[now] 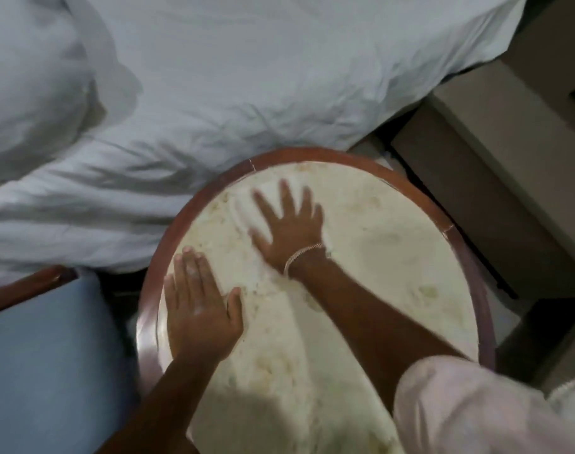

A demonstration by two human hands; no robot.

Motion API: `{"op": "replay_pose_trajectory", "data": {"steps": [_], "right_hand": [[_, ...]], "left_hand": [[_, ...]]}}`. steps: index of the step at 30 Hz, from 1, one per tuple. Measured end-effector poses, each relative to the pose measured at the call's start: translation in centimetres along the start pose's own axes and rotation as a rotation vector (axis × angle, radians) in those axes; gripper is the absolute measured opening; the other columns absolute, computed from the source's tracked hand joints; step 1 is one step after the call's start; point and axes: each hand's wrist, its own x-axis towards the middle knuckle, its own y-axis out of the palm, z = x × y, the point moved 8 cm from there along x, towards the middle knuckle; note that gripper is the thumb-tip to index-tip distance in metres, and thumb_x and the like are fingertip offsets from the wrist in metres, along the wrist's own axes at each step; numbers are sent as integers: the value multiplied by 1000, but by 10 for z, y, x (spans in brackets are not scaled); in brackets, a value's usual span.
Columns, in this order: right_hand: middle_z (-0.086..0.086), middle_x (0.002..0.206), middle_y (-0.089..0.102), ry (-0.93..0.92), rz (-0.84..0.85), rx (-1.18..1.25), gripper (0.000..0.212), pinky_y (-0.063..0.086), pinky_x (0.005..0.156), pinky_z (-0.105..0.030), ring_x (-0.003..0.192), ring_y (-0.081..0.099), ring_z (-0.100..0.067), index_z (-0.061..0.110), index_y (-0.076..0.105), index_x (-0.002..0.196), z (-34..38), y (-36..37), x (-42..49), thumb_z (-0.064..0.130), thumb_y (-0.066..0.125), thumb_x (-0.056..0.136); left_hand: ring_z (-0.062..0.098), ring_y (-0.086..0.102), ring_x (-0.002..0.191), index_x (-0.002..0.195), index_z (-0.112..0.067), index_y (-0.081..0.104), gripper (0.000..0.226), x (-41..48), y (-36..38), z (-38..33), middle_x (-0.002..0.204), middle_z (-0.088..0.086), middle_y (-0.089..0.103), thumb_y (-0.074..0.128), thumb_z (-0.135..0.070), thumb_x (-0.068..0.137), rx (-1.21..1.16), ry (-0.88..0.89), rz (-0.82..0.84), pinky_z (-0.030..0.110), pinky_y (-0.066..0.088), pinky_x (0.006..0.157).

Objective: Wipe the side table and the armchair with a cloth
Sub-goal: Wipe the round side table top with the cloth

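The round side table [394, 257] has a cream, mottled top and a reddish wooden rim [168, 244]. My left hand [197, 312] lies flat on the top near its left edge, fingers together, holding nothing. My right hand [289, 231] is pressed flat on the middle of the top with its fingers spread and a thin bracelet at the wrist. A pale, creased, blurred patch [243, 211] shows under and beside it; it looks like a white cloth, but it blends into the tabletop. The armchair's blue seat [40, 362] and wooden arm [27, 286] are at the lower left.
A bed with a rumpled white duvet [247, 93] fills the top of the view and touches the table's far rim. A white pillow [27, 77] lies at the upper left. Beige furniture [509, 152] and dark floor are to the right.
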Motion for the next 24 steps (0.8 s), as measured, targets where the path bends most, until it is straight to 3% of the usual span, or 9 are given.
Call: {"op": "replay_pose_trajectory", "data": {"steps": [2, 3, 7, 9, 11, 15, 18, 20, 24], "right_hand": [[-6, 169, 9, -192, 16, 1, 69, 23, 112, -68, 151, 12, -46, 47, 14, 154, 29, 18, -51, 67, 31, 91], [-3, 169, 13, -161, 1, 22, 68, 26, 109, -69, 151, 17, -44, 48, 16, 154, 16, 23, -76, 69, 30, 91], [-7, 166, 25, 254, -32, 28, 69, 39, 101, -65, 143, 32, -47, 46, 21, 152, -112, 5, -80, 69, 27, 87], [-8, 168, 14, 417, 17, 70, 70, 35, 106, -67, 147, 20, -46, 44, 15, 153, -151, -12, -28, 70, 22, 88], [-11, 168, 6, 424, -13, 100, 69, 29, 109, -71, 149, 8, -50, 41, 11, 155, -139, -25, 32, 66, 28, 93], [-8, 169, -9, 111, 30, 68, 67, 13, 113, -73, 149, -10, -52, 44, 2, 155, -4, -12, 93, 61, 30, 97], [-6, 169, -13, -193, 87, 38, 66, 7, 114, -72, 149, -15, -52, 46, 5, 155, 96, 9, 61, 62, 31, 95], [-6, 170, -1, -352, 73, 3, 66, 15, 112, -71, 150, -3, -51, 45, 15, 154, 122, 14, 26, 61, 34, 93], [-7, 165, 28, -422, 79, -28, 66, 42, 101, -63, 143, 32, -48, 44, 31, 149, 108, 11, -36, 59, 42, 86]], "left_hand": [[44, 25, 154, 154, 9, 26, 73, 0, -4, -3, 162, 32, 30, 37, -38, 98, 22, 21, 6, 59, 27, 124], [45, 26, 153, 153, 10, 28, 73, -1, -3, -3, 162, 32, 30, 38, -36, 97, 18, 32, 7, 60, 29, 122], [42, 29, 153, 152, 8, 32, 71, -1, -3, -1, 162, 29, 32, 40, -32, 94, -6, 3, -19, 59, 32, 121], [41, 29, 153, 152, 8, 33, 71, -2, -5, -3, 162, 28, 33, 41, -31, 92, -31, -1, 0, 59, 32, 121], [40, 29, 153, 151, 7, 34, 72, 0, -7, -3, 163, 27, 32, 43, -32, 92, -35, -7, 4, 58, 31, 122], [40, 33, 152, 150, 7, 38, 73, 1, -10, 0, 161, 26, 36, 45, -37, 91, -81, -56, 39, 56, 36, 120], [42, 33, 151, 148, 9, 40, 75, 0, -13, 6, 160, 28, 38, 47, -40, 91, -76, -149, 56, 57, 36, 119], [43, 32, 151, 148, 10, 40, 77, -10, -16, 15, 159, 29, 37, 51, -41, 91, -70, -190, 37, 58, 34, 120], [40, 31, 152, 151, 6, 36, 80, -51, -24, 45, 163, 26, 33, 46, -50, 94, -62, -158, 129, 56, 33, 121]]}}
